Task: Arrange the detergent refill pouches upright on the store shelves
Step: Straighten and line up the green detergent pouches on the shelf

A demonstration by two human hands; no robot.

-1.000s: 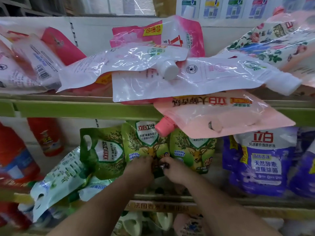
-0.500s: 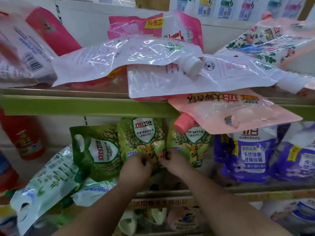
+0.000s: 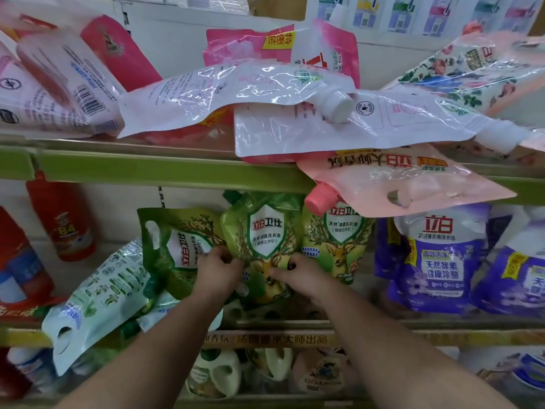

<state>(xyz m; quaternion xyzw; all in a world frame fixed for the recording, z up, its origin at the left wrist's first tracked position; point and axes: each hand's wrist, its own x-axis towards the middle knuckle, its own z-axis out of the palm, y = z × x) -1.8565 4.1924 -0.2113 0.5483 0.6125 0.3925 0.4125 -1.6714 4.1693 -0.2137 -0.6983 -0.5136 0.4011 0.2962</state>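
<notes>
On the middle shelf a green pouch with a white shield label (image 3: 264, 231) stands upright. My left hand (image 3: 216, 271) grips its lower left side and my right hand (image 3: 300, 274) grips its lower right side. A second green pouch (image 3: 339, 249) stands upright to its right. A darker green pouch (image 3: 174, 246) leans sideways to its left. A pale green-and-white pouch (image 3: 97, 296) lies tilted over the shelf's front edge at the left. Purple pouches (image 3: 436, 264) stand at the right.
The upper shelf, with a green front rail (image 3: 147, 169), holds white (image 3: 236, 95) and pink pouches (image 3: 398, 181) lying flat; the pink one overhangs the green pouches. Red bottles (image 3: 63, 216) stand at the left. Jugs (image 3: 218, 373) sit on the shelf below.
Both hands have lifted the middle green pouch and drawn it forward, so it stands taller in front of its neighbours. The view has shifted slightly downward and left.
</notes>
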